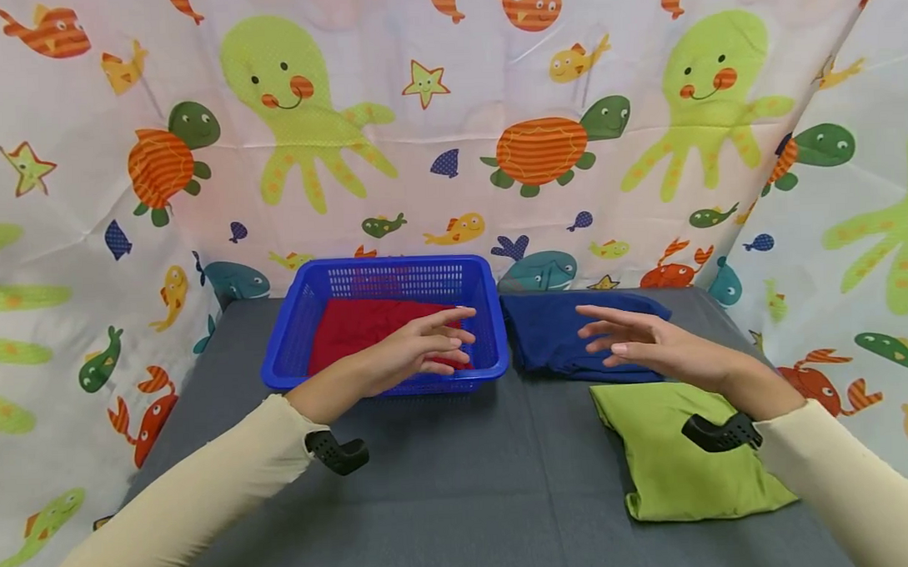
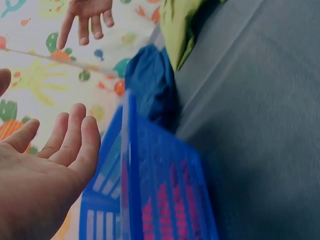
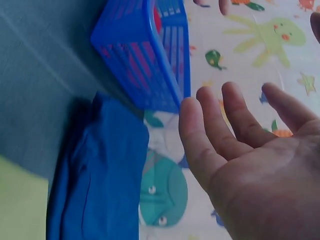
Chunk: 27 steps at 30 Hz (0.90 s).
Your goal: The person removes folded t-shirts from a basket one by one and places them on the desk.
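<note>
My left hand (image 1: 414, 347) hovers over the front right part of a blue plastic basket (image 1: 276, 356), its fingers loosely spread and holding nothing. Inside the basket lies a folded red cloth (image 1: 358, 324), partly hidden behind that hand. My right hand (image 1: 662, 347) is held in the air with relaxed fingers, palm facing the left hand, and it too is bare of any object. Below and behind it a folded dark blue cloth (image 1: 546, 334) lies against the basket's right side. Nearer to me, under the right wrist, is a folded lime green cloth (image 1: 678, 467).
Everything stands on a grey cloth-covered table (image 1: 446, 501). A white curtain with sea animals (image 1: 435, 167) encloses the back and both sides. Each wrist wears a black band mount (image 1: 340, 454).
</note>
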### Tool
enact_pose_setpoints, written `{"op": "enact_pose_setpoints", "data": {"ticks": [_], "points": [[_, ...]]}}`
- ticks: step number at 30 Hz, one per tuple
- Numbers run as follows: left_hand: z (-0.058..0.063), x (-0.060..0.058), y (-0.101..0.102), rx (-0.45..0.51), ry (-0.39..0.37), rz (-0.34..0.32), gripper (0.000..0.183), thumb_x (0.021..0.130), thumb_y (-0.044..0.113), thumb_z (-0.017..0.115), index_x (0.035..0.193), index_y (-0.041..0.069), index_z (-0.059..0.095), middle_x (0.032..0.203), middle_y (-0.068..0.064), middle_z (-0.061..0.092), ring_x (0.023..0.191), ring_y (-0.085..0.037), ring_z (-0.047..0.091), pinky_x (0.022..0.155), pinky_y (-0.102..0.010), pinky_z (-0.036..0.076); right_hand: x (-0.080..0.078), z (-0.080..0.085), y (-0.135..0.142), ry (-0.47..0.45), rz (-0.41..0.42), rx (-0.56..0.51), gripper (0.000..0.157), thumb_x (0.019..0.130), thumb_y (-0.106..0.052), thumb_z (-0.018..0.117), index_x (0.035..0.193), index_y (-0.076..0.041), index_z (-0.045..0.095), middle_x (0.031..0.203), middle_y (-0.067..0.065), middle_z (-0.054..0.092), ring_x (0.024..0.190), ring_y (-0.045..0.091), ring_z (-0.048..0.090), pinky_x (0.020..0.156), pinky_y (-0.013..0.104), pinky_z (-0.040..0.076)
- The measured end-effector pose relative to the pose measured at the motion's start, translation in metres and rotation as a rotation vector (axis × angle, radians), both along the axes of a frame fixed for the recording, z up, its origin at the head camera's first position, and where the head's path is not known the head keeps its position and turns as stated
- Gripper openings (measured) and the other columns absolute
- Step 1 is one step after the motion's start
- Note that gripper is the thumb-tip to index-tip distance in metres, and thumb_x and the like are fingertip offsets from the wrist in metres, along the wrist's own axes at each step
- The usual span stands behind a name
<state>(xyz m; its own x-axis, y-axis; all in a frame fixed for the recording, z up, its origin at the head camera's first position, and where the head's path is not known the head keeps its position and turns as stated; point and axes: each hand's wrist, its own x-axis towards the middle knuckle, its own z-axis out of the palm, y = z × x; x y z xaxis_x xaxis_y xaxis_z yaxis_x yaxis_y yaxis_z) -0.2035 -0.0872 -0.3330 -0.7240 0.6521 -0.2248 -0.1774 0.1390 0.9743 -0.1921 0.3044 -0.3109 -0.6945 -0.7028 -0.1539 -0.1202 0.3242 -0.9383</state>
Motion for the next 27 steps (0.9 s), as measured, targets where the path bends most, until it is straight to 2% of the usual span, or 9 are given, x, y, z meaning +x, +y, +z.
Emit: {"op": "enact_pose_setpoints", "data": {"ticks": [4,8,12,16,20,27], "points": [[0.001,-0.007,-0.017,-0.011,-0.004,0.027,0.060,0.105,0.022,0.045,0.162,0.021,0.026,0.154,-0.020,0.043,0.137,-0.040,0.051,0.115,-0.052,0.043,-0.008,0.000,-0.020,-0.007,0.008,-0.011,0.058,0.110,-0.013,0.038,0.164,-0.015,0.017,0.148,-0.003,0.047,0.130,0.002,0.053,0.104,0.024,0.050],[0.001,-0.011,-0.033,-0.032,0.001,0.053,0.061,0.105,0.023,0.044,0.162,0.022,0.023,0.155,-0.020,0.041,0.137,-0.039,0.050,0.116,-0.054,0.040,-0.017,0.000,-0.039,-0.019,0.007,-0.012,0.058,0.110,-0.016,0.039,0.164,-0.018,0.018,0.154,0.007,0.043,0.133,0.005,0.052,0.105,0.025,0.049],[0.001,-0.015,-0.048,-0.050,0.000,0.084,0.063,0.105,0.025,0.044,0.163,0.023,0.020,0.156,-0.020,0.040,0.134,-0.035,0.053,0.117,-0.056,0.038,-0.027,-0.001,-0.058,-0.037,-0.009,-0.009,0.059,0.109,-0.021,0.042,0.164,-0.022,0.019,0.160,0.016,0.036,0.144,0.025,0.044,0.109,0.031,0.048],[0.000,-0.019,-0.061,-0.068,-0.006,0.105,0.065,0.105,0.028,0.044,0.164,0.024,0.017,0.158,-0.021,0.037,0.135,-0.034,0.051,0.119,-0.059,0.034,-0.034,-0.004,-0.076,-0.064,-0.015,-0.030,0.062,0.108,-0.026,0.045,0.164,-0.022,0.018,0.162,0.019,0.032,0.149,0.041,0.034,0.117,0.047,0.041],[-0.003,-0.025,-0.078,-0.107,0.009,0.104,0.066,0.106,0.031,0.043,0.164,0.024,0.012,0.159,-0.022,0.034,0.140,-0.039,0.045,0.120,-0.060,0.032,-0.041,-0.006,-0.095,-0.092,-0.020,-0.052,0.063,0.108,-0.026,0.045,0.164,-0.023,0.016,0.165,0.021,0.027,0.151,0.042,0.029,0.121,0.059,0.030],[-0.009,-0.035,-0.109,-0.242,0.063,0.132,0.069,0.107,0.047,0.037,0.165,0.025,0.005,0.162,-0.023,0.030,0.147,-0.047,0.034,0.120,-0.061,0.030,-0.054,-0.012,-0.131,-0.091,-0.045,-0.052,0.064,0.107,-0.026,0.048,0.164,-0.026,0.018,0.164,0.016,0.031,0.153,0.040,0.028,0.121,0.057,0.031]]}}
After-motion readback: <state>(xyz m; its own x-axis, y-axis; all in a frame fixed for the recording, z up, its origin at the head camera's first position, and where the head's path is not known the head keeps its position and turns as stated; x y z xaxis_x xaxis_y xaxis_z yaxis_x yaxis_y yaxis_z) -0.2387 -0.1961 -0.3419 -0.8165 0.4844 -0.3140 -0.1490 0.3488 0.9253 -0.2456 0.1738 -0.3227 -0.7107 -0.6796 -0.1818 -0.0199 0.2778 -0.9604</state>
